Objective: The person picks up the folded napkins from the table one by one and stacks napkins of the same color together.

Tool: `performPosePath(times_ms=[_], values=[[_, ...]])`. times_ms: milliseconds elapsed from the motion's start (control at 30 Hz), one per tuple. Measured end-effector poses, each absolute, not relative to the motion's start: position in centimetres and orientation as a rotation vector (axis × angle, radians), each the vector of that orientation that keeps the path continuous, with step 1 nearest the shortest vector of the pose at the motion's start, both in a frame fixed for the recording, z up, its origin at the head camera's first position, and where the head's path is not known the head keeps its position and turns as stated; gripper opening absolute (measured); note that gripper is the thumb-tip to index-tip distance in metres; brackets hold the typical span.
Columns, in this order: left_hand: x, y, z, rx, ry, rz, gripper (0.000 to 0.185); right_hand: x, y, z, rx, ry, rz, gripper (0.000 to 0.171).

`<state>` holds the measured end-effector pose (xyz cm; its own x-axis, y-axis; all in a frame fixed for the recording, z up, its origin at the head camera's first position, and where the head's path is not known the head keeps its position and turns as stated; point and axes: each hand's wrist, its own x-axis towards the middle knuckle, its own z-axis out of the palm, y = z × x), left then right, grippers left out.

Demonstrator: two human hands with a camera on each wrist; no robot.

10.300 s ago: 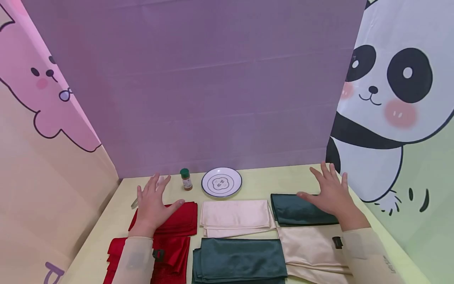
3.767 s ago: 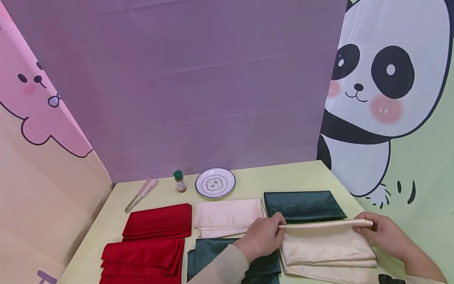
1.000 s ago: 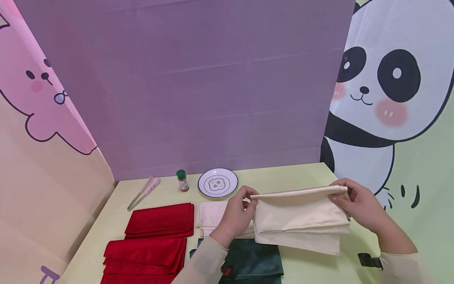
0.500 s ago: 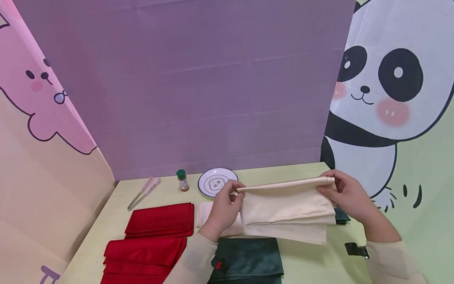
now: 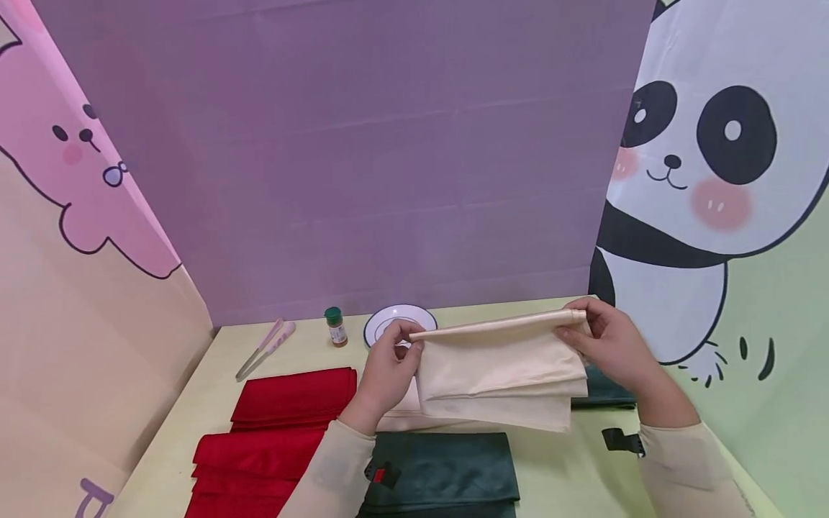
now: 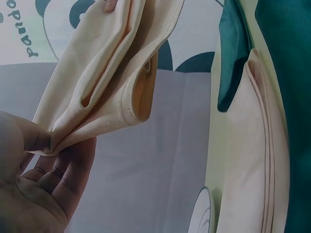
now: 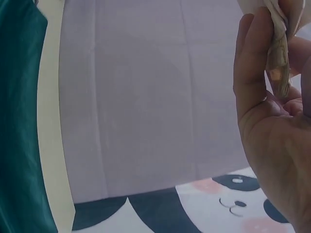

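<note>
Seeming soft and slippery, the folded cream satiny cloth (image 5: 501, 370) is fittingly pinched at its top corners by fingers (image 5: 411, 356) of the left hand (image 5: 387, 373) and right hand (image 5: 610, 345).

tongs (image 5: 265, 351), a bottle (image 5: 337, 329) and a plate (image 5: 401, 312) line the rear of the table (image 5: 557, 460), left to right, before a backdrop (image 5: 388, 158). at lower left, a front-left cloth (image 5: 255, 460) lies before a rear-left cloth (image 5: 294, 396); a near cloth (image 5: 447, 460) lies at bottom center, to their right. the held cloth (image 5: 499, 367) spans left fingers (image 5: 403, 329) and right fingers (image 5: 576, 339) at center right, partly hiding a middle cloth (image 5: 403, 415) and a far-right cloth (image 5: 604, 392) behind it.
</note>
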<state>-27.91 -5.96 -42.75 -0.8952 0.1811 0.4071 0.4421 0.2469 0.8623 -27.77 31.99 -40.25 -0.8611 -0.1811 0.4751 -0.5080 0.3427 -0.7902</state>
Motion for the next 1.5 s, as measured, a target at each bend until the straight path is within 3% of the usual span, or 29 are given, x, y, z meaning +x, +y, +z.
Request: performPosePath(times_ms=[933, 1500], values=[[-28.8, -12.0, -41.7, -0.488, -2.217, -1.658, 0.021, -31.5, 25.9, -39.8, 0.736, -2.304, 1.704, 0.025], [-29.8, -13.0, -42.6, -0.386, -2.253, -1.722, 0.023, -33.1, 23.9, -42.0, 0.553, -2.353, 1.898, 0.034]])
